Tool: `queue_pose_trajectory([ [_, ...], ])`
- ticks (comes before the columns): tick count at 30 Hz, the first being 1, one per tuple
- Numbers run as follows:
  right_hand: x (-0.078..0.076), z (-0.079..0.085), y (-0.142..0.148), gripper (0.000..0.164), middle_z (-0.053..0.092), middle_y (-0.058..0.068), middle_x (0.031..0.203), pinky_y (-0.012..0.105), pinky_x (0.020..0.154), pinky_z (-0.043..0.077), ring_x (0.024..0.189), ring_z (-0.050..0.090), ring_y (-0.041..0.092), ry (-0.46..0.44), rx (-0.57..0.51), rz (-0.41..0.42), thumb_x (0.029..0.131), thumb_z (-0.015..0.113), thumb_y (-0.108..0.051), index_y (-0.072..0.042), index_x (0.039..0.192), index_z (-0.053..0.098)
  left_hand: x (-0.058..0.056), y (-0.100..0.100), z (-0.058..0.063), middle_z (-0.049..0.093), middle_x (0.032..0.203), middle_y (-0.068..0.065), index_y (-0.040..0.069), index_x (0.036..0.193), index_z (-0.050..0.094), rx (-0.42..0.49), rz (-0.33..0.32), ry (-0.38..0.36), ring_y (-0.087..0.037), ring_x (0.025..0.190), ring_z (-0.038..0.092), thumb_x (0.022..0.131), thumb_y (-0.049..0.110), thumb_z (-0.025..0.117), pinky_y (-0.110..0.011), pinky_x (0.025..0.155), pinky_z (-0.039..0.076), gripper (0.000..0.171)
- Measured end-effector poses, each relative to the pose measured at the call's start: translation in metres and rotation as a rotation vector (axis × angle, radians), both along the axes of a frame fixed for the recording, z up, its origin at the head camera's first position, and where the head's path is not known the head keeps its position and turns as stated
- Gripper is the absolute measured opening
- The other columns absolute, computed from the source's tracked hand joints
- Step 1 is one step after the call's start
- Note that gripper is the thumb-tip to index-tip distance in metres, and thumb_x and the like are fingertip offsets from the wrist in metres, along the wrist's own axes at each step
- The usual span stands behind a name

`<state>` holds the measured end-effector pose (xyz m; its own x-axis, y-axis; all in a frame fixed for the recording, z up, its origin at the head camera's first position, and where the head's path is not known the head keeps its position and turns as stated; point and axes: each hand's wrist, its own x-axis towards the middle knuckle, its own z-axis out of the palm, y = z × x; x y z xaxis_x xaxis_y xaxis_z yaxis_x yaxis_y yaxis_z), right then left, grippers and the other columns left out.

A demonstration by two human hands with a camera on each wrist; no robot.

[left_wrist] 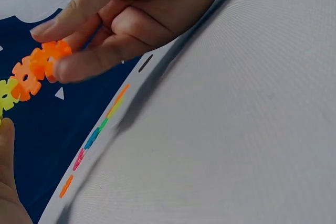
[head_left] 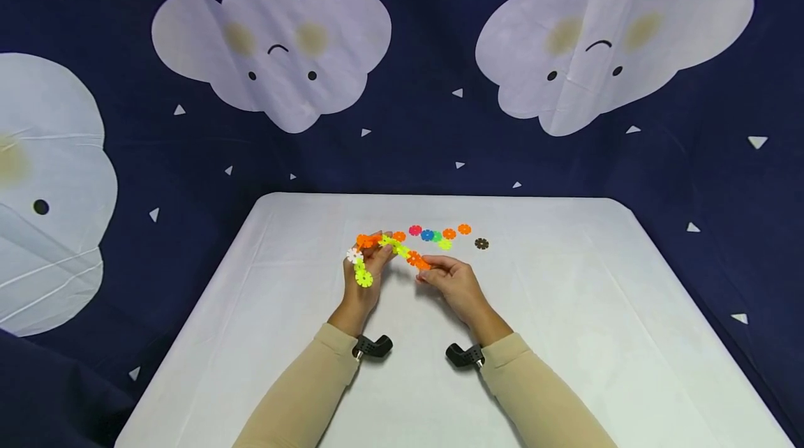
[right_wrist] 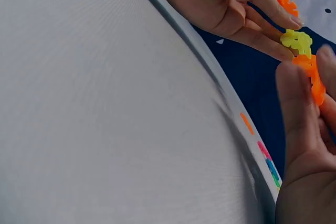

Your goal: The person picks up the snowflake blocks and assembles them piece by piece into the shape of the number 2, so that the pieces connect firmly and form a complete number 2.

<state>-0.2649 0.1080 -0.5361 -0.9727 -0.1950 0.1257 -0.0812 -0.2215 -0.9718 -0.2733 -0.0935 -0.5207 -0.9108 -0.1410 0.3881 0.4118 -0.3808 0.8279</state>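
Observation:
A chain of interlocking flower-shaped discs (head_left: 400, 248) is held above the table, bending from yellow-green discs (head_left: 363, 277) through a white disc (head_left: 354, 255) and orange ones to yellow and orange again. The left hand (head_left: 361, 291) pinches the chain at a yellow disc (right_wrist: 297, 42), thumb on the near side. Between thumb and fingers, the right hand (head_left: 461, 291) pinches the orange end disc (left_wrist: 54, 56). Part of that end is hidden by the right fingertips in the head view.
Loose discs lie in a row on the white table (head_left: 553, 336) beyond the hands: orange (head_left: 464, 229), pink (head_left: 415, 230), blue (head_left: 427, 235), green and yellow among them. A dark disc (head_left: 481, 243) lies at the right. Behind hangs a navy cloth (head_left: 427, 148).

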Motion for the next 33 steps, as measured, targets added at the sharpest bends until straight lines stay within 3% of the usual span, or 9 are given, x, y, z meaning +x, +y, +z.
queue_pose_trajectory([
  [7,-0.006,0.000,0.004,0.059,0.061,0.026,0.123,0.031,0.082,0.062,0.095,0.070,0.022,0.102,0.097,-0.011,0.090,0.078,0.011,0.014,0.144,0.053,0.000,0.000,0.003,0.053,0.134,-0.047,-0.029,0.134,0.046,0.115,0.012,-0.004,-0.031,0.114,0.068,0.099,-0.016,0.061,-0.042,0.097,0.057,0.040],
  [12,-0.020,-0.005,0.004,0.043,0.066,0.021,0.119,0.031,0.084,0.058,0.099,0.066,0.028,0.361,0.483,-0.180,0.088,0.083,0.004,0.008,0.129,0.068,0.002,0.000,0.006,0.051,0.134,-0.048,-0.028,0.134,0.046,0.158,0.009,-0.017,-0.026,0.113,0.069,0.100,-0.016,0.058,-0.043,0.098,0.057,0.038],
  [15,-0.032,-0.007,0.001,0.037,0.066,0.017,0.123,0.042,0.092,0.052,0.109,0.058,0.035,0.482,0.718,-0.245,0.091,0.079,0.001,0.003,0.127,0.072,0.003,0.000,0.007,0.052,0.134,-0.048,-0.027,0.132,0.048,0.169,0.000,-0.014,-0.025,0.113,0.069,0.100,-0.017,0.058,-0.044,0.098,0.057,0.035],
  [19,-0.049,-0.007,-0.006,0.042,0.058,0.018,0.144,0.057,0.103,0.038,0.123,0.044,0.042,0.520,0.984,-0.234,0.097,0.072,-0.005,-0.001,0.139,0.065,0.002,0.001,0.007,0.056,0.133,-0.044,-0.029,0.132,0.046,0.162,-0.023,0.000,-0.026,0.115,0.069,0.100,-0.017,0.058,-0.044,0.098,0.056,0.037],
  [21,-0.058,-0.006,-0.011,0.045,0.050,0.018,0.154,0.060,0.110,0.032,0.130,0.040,0.044,0.518,1.104,-0.215,0.103,0.067,-0.012,-0.003,0.146,0.060,0.002,0.001,0.007,0.059,0.132,-0.041,-0.029,0.133,0.045,0.153,-0.032,0.002,-0.027,0.115,0.069,0.100,-0.016,0.059,-0.044,0.098,0.056,0.039],
  [24,-0.069,-0.005,-0.017,0.047,0.041,0.016,0.162,0.060,0.117,0.023,0.139,0.036,0.043,0.508,1.241,-0.183,0.109,0.060,-0.020,-0.007,0.153,0.054,0.001,0.000,0.004,0.054,0.133,-0.046,-0.030,0.134,0.044,0.152,-0.058,0.007,-0.029,0.115,0.069,0.100,-0.016,0.059,-0.043,0.098,0.057,0.040],
  [28,-0.084,-0.006,-0.025,0.044,0.043,0.011,0.163,0.061,0.120,0.019,0.145,0.035,0.039,0.529,1.328,-0.168,0.111,0.056,-0.023,-0.011,0.154,0.055,0.001,-0.001,0.001,0.052,0.133,-0.049,-0.023,0.133,0.051,0.155,-0.074,0.007,-0.030,0.113,0.069,0.099,-0.016,0.060,-0.043,0.097,0.057,0.035],
  [31,-0.093,-0.009,-0.030,0.035,0.057,0.007,0.152,0.064,0.118,0.022,0.143,0.040,0.034,0.579,1.284,-0.210,0.108,0.064,-0.019,-0.010,0.142,0.067,0.001,-0.002,0.001,0.056,0.133,-0.044,-0.015,0.131,0.058,0.154,-0.072,0.002,-0.031,0.116,0.068,0.099,-0.015,0.060,-0.045,0.098,0.057,0.032],
  [33,-0.097,-0.009,-0.033,0.026,0.067,0.005,0.140,0.064,0.115,0.026,0.136,0.047,0.032,0.612,1.212,-0.249,0.104,0.070,-0.014,-0.009,0.129,0.075,0.001,-0.003,0.003,0.053,0.134,-0.047,-0.015,0.131,0.058,0.158,-0.076,0.008,-0.035,0.119,0.066,0.099,-0.016,0.060,-0.046,0.099,0.056,0.032],
])
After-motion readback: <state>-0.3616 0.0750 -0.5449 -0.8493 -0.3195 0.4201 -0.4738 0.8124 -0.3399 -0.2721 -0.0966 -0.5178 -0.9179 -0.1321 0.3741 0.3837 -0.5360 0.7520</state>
